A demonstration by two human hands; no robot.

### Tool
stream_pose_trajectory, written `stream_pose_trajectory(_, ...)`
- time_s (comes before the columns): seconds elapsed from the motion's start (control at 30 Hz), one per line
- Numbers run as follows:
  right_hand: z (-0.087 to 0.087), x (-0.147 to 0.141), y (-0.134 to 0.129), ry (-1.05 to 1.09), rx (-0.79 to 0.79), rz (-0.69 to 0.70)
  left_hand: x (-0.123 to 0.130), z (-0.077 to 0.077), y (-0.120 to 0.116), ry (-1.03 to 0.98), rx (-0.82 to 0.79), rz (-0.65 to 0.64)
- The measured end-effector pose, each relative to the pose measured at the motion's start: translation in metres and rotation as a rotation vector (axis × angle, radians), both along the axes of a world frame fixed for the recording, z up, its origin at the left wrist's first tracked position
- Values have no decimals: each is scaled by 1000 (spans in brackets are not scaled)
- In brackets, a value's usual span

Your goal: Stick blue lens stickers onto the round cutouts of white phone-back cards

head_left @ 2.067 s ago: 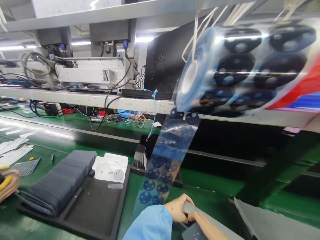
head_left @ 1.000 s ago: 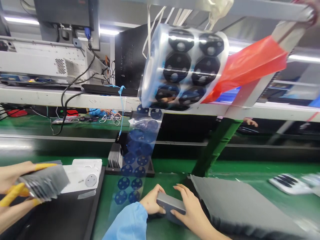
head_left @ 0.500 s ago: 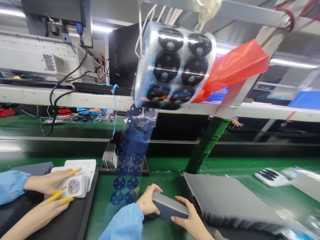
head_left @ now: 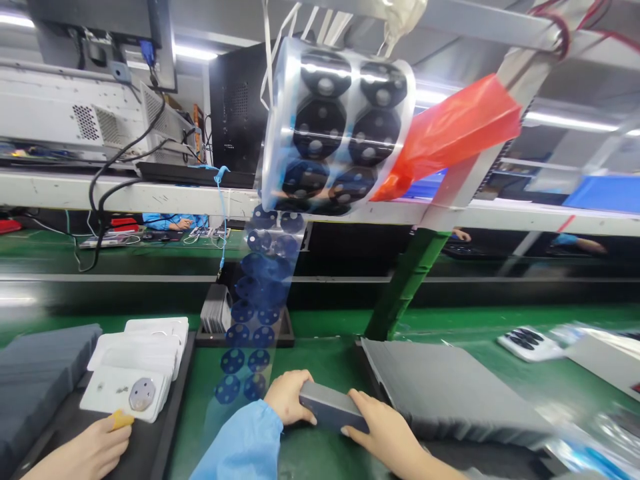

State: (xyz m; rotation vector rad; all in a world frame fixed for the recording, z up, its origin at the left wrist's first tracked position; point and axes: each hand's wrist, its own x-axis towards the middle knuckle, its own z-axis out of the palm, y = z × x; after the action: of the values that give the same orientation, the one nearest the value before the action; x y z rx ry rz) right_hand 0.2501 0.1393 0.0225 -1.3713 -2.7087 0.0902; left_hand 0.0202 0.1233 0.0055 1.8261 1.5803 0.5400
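My left hand, in a light blue sleeve, grips the left end of a dark grey oblong block. My right hand closes on the block's right end, thumb in front and fingers behind. The block is tilted slightly, its right end lower, above the green bench. Whether it is one solid piece or pressed sheets, I cannot tell. To the right lies a large stack of grey sheets on a black tray. A clear strip with round blue stickers hangs to the left of my hands.
A sticker roll hangs overhead beside red plastic. Left, a co-worker's hand with a yellow finger cot is near white plates on a black tray. A green-wrapped post rises behind. A small black tray holds upright cards.
My right hand has closed more fully on the block. One of the co-worker's two hands has left the white plates; the other has drawn back. The view has shifted slightly.
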Motion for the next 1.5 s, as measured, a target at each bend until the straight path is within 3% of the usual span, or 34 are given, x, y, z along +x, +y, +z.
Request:
stream_pose_trajectory(0.17, 11, -21, 2, -32, 26, 56, -2, 0, 1, 92, 18, -26)
stream_pose_trajectory(0.5, 1, -31, -14, 193, 171, 300, -1, 8, -3, 142, 23, -76)
stream_pose_trajectory(0.77, -1, -27, -20, 187, 123, 202, -5, 8, -3, 168, 26, -140)
stream_pose_trajectory(1.1, 11, -7, -35, 170, 573, 632, -8, 7, -5, 185, 63, -220)
stream_pose_trajectory(1.27, 11, -2, -50, 133, 718, 709, -10, 11, -7, 197, 81, -236)
stream_pose_trajectory(1.5, 9, 1, -56, 114, 713, 727, -8, 15, -7, 226, 70, -225)
